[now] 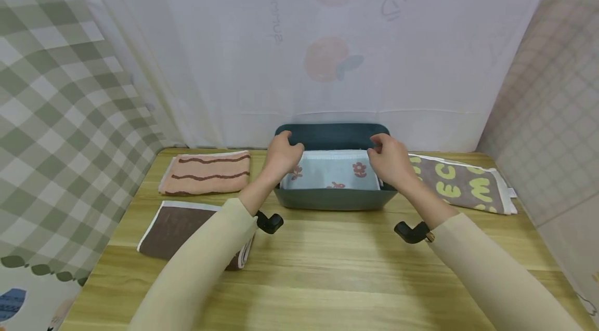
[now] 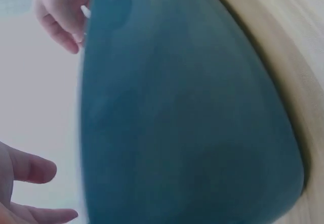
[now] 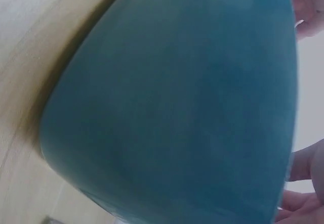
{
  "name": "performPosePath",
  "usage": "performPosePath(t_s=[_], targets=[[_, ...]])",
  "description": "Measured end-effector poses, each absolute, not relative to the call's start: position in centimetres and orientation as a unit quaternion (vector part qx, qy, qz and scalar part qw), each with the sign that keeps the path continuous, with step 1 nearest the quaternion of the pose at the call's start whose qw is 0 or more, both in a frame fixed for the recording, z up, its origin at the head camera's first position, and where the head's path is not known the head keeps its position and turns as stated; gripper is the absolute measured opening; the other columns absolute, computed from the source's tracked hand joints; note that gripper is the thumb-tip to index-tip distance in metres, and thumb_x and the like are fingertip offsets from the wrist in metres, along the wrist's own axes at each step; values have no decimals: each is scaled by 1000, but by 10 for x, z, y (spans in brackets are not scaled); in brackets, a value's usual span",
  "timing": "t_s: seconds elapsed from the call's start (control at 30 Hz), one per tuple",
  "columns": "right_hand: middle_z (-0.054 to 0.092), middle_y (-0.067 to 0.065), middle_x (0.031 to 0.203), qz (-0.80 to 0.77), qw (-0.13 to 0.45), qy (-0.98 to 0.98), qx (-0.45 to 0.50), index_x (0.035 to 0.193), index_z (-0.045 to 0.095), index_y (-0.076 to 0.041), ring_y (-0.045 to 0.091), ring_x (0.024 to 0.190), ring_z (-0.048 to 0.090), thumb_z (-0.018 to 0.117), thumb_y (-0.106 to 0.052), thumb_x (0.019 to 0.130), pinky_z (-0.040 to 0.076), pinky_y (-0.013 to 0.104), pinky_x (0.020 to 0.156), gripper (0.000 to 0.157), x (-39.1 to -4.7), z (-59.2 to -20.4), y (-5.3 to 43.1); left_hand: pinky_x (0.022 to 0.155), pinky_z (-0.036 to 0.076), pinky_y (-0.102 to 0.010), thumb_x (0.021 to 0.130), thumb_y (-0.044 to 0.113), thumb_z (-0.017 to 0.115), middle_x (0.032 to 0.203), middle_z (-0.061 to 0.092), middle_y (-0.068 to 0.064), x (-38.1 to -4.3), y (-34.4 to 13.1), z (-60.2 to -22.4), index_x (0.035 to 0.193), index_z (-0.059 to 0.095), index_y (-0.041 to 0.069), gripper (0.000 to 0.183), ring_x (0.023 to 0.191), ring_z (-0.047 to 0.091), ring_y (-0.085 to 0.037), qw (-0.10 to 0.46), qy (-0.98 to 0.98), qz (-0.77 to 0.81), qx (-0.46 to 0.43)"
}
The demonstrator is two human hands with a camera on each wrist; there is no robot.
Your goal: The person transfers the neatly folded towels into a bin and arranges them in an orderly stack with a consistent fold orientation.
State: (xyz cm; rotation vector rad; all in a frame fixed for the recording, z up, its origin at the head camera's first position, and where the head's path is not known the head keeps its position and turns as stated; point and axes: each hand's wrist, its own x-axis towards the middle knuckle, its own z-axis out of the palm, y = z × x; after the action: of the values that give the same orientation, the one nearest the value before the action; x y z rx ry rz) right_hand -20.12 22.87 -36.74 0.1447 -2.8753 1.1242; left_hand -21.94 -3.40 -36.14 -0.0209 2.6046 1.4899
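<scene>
A light blue folded towel (image 1: 327, 171) with reddish flowers lies inside a dark teal bin (image 1: 334, 199) at the back of the table. Over the bin's left end is my left hand (image 1: 283, 155), close to the towel's left side. My right hand (image 1: 390, 158) hovers at the opposite end, near the towel's right edge. In the left wrist view, the left hand's (image 2: 26, 186) thumb and finger are spread with nothing between them. A similar gap shows between thumb and fingers of the right hand (image 3: 306, 183) in the right wrist view. The bin's outer wall (image 3: 172, 102) fills most of that view.
To the left lie a peach towel (image 1: 208, 174) with wavy brown stripes and, nearer, a folded brown towel (image 1: 180, 227) partly behind the left sleeve. A grey-brown towel (image 1: 463, 186) with yellow-green letters lies right of the bin. A white curtain (image 1: 224, 61) hangs directly behind.
</scene>
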Motion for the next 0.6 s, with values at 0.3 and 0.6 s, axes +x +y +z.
performPosePath(t_s=[0.3, 0.6], targets=[[57, 29, 139, 406, 20, -913, 45, 144, 53, 7, 44, 127, 55, 54, -13, 108, 49, 58, 100, 42, -184, -353, 225, 113, 40, -51, 110, 21, 52, 163, 38, -20, -206, -54, -344, 159, 39, 1, 55, 149, 38, -37, 57, 856, 511, 46], [62, 25, 130, 414, 58, -906, 68, 139, 59, 3, 41, 114, 59, 60, -15, 106, 48, 51, 89, 39, -162, -353, 209, 108, 45, -55, 108, 27, 57, 159, 43, -17, -192, -91, -339, 156, 47, 8, 53, 141, 45, -37, 10, 876, 478, 61]])
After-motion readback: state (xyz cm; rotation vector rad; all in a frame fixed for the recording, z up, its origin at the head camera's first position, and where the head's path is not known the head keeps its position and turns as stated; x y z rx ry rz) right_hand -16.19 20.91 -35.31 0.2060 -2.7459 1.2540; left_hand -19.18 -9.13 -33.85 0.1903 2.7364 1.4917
